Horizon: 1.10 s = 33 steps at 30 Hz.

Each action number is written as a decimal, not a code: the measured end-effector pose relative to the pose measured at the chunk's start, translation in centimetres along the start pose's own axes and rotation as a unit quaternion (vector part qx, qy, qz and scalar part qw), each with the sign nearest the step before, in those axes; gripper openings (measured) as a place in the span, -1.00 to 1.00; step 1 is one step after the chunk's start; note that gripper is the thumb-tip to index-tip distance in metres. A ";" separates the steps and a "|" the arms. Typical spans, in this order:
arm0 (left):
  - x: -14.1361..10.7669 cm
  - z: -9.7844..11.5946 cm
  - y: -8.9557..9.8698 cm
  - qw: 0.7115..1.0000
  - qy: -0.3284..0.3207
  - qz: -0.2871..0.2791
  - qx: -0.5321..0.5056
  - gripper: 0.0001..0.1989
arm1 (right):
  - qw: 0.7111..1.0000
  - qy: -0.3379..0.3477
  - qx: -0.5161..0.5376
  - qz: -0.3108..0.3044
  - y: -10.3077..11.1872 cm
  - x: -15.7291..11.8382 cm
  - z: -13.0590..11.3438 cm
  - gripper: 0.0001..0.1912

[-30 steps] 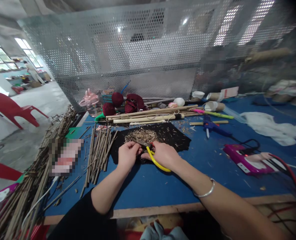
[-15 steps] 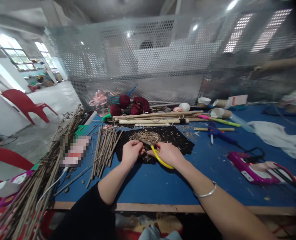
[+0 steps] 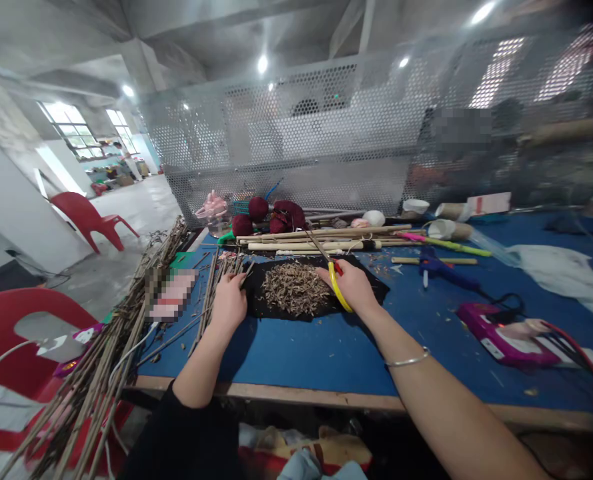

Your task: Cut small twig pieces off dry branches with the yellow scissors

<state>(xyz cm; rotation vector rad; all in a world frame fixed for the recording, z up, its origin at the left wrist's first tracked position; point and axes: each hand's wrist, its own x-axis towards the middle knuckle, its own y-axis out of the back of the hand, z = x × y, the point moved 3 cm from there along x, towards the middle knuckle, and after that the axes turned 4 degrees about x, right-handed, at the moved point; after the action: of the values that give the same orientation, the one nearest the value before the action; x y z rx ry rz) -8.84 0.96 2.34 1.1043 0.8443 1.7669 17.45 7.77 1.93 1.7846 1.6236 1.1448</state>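
My left hand (image 3: 230,301) is at the right side of a row of thin dry sticks (image 3: 212,283), its fingers closed at their upper ends. A short stick end (image 3: 249,269) shows by the fingertips; how much of it the hand holds is partly hidden. In my right hand (image 3: 353,287) is a pair of scissors (image 3: 340,293) with yellow and red handles. Their blades are apart and point up and to the left. Between the hands, a heap of chopped stick pieces (image 3: 296,288) lies on a black cloth (image 3: 371,293).
Long bundled stalks (image 3: 83,373) lie along the left edge of the blue table (image 3: 296,363). Bamboo rods (image 3: 321,247) and dark red yarn balls (image 3: 259,209) sit at the back. A blue glue gun (image 3: 441,272), a purple box (image 3: 501,340) and white cloth (image 3: 561,267) are at right.
My left hand has moved left from the chopped heap to the sticks. My right hand has moved slightly right, raising the scissors with blades apart. More of the heap shows.
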 end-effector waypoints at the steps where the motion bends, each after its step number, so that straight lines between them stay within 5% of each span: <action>1: -0.1 -0.8 0.2 0.998 0.024 -0.021 0.055 -0.61 | 1.000 0.003 0.013 -0.002 -0.2 0.0 0.1 -0.57; 4: -1.0 -2.6 0.5 0.985 0.070 -0.080 0.138 -0.65 | 0.999 0.009 0.041 -0.012 -0.8 -0.1 0.1 -0.58; 9: -1.6 -2.9 1.0 0.985 0.073 -0.085 0.133 -0.67 | 0.996 0.028 0.080 -0.012 -1.5 -0.3 0.0 -0.59; 14: 0.8 -2.5 0.8 0.983 0.085 -0.071 0.147 -0.66 | 0.995 0.032 0.094 -0.005 -1.6 -0.3 0.1 -0.60; 20: 4.1 -3.0 -0.7 0.976 0.115 -0.127 0.132 -0.71 | 0.994 0.041 0.101 -0.005 -1.5 -0.2 0.1 -0.61; 28: 5.8 -3.4 -1.3 0.968 0.142 -0.129 0.162 -0.68 | 0.993 0.056 0.106 -0.001 -2.0 0.0 0.1 -0.63; 33: 6.6 -2.3 -2.2 0.971 0.105 -0.160 0.144 -0.70 | 0.992 0.058 0.109 -0.008 -2.1 -0.1 0.2 -0.66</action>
<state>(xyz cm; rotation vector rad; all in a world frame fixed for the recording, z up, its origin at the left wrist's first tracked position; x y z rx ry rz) -11.84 7.60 1.78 0.9061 1.3625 1.5353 16.39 8.14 0.18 1.8632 1.8910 1.1178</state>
